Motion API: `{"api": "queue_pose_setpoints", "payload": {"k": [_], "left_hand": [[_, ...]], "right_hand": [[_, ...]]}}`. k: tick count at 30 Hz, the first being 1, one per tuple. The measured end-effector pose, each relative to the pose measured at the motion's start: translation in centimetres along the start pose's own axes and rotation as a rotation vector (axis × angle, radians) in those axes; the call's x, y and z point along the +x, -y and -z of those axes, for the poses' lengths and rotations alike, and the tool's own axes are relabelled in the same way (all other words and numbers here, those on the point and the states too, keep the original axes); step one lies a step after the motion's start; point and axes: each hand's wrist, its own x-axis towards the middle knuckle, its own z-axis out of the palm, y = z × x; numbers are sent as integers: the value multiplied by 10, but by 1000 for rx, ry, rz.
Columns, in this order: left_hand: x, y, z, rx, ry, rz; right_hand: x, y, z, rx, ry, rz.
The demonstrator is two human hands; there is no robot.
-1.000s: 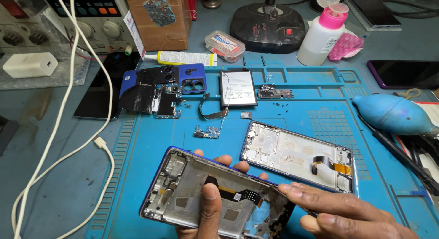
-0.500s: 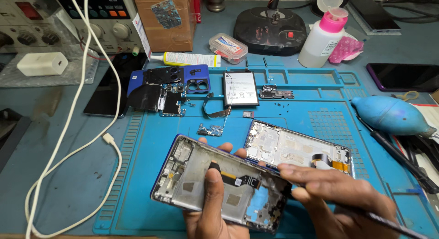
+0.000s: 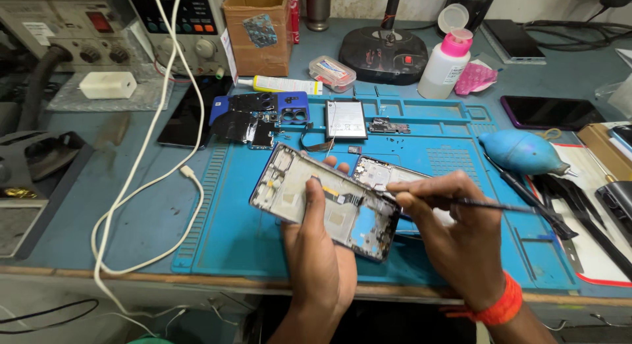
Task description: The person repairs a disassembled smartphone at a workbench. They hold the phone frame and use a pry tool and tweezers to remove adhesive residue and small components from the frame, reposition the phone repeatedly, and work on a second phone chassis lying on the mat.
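Observation:
My left hand [image 3: 320,252] holds an opened phone frame [image 3: 289,192] from below, thumb pressed on its inner face near a flex cable. The frame is lifted above the blue work mat [image 3: 230,232]. My right hand [image 3: 454,232] grips a thin dark tool [image 3: 500,204], its tip at the frame's right edge. Behind the frame, partly hidden, a second phone part [image 3: 378,173] lies on the mat.
On the mat's far side lie a battery [image 3: 346,119], a blue camera cover [image 3: 293,107], dark shield pieces [image 3: 245,127] and small parts. A blue air blower [image 3: 523,153], a pink-capped bottle [image 3: 446,64], a cardboard box [image 3: 258,29], a white cable [image 3: 148,166] and bench instruments surround it.
The phone frame has been lifted up and away from me, now covering most of the second part. My right hand has closed on the thin tool and brought its tip to the frame.

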Motion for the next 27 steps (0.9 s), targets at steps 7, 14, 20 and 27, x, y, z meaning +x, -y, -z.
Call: {"api": "queue_pose_setpoints", "payload": {"k": [7,14,20,27], "left_hand": [[9,5,0,23,57,-42],[6,8,7,34,59,-39],[6,8,6,59,95,-33],[7,7,5,77,90,-22]], "right_hand": [[10,-6,-5,-60,-24,17],[5,-10,-3,3,-21,53],[6,-7,-7,-41,-13,208],[8,-5,-6,-113,-34,127]]}}
